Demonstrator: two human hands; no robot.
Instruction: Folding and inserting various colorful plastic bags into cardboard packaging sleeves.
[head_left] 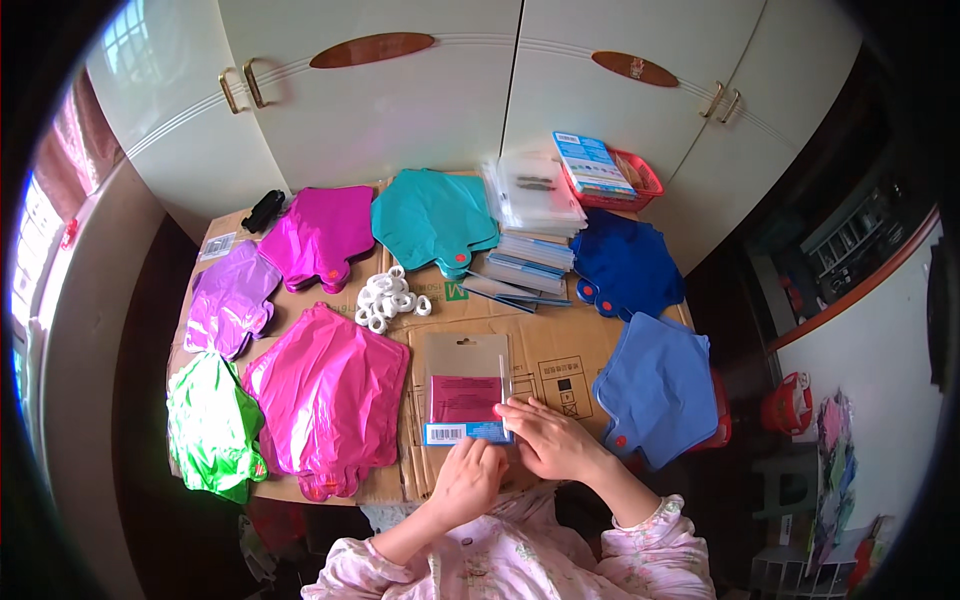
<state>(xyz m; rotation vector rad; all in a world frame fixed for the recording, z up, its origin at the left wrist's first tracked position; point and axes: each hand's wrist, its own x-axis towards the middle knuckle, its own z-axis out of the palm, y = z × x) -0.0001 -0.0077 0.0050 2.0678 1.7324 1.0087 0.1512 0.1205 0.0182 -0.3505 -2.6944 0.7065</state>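
A clear plastic packet [468, 356] lies flat in front of me, with a folded dark pink sheet [465, 398] inside and a blue-and-white barcode strip along its lower edge. A thin white stick [503, 378] runs up its right side. My right hand [545, 438] rests at the packet's right edge, fingers stretched out and fingertips on it by the stick. My left hand [468, 480] is curled closed just below the barcode strip. Whatever its fingers hold is hidden. Small white rings [385, 298] sit in a pile beyond the packet.
Cardboard [540, 350] covers the table. Flat foil balloons lie around it: pink [330, 390], green [212, 420], purple [235, 295], magenta [318, 235], teal [430, 215], dark blue [630, 260] and light blue [660, 385]. Packets [535, 195] and a red basket [648, 180] stand behind.
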